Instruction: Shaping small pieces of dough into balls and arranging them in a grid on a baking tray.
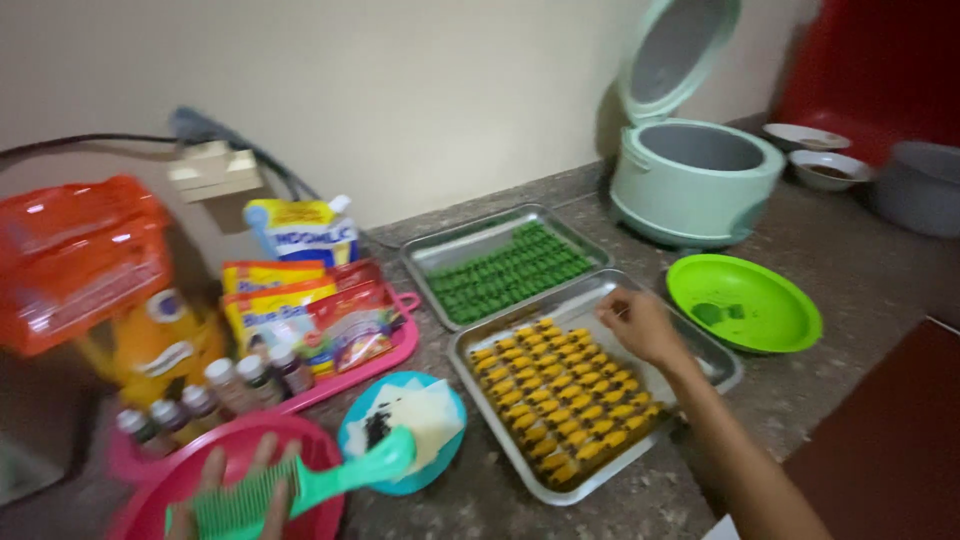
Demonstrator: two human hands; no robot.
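Speckled grey stone makes up the desk (pixel 850 270), set against a plain cream wall. Take the steel tray of yellow pastries (pixel 590 395) as the marker: it sits near the middle of the desk, rows of small yellow pieces filling its front half. The right hand (pixel 640 325) rests over the tray's far edge, fingers pinched narrow at the last row; whether a piece sits between them I cannot tell. Just behind that tray lies a second steel tray of green pastries (pixel 505 265). Right of it sits a bright green plate (pixel 745 300), and beyond that a mint rice cooker (pixel 690 175) with its lid up. Left of the yellow tray is a small blue plate (pixel 400 430), and further left a red plate (pixel 230 480), over which the left hand (pixel 235 490) holds a green comb-like tool (pixel 300 490), fingers spread beneath it. Behind these stands a pink tray (pixel 330 375) of packets and small bottles.
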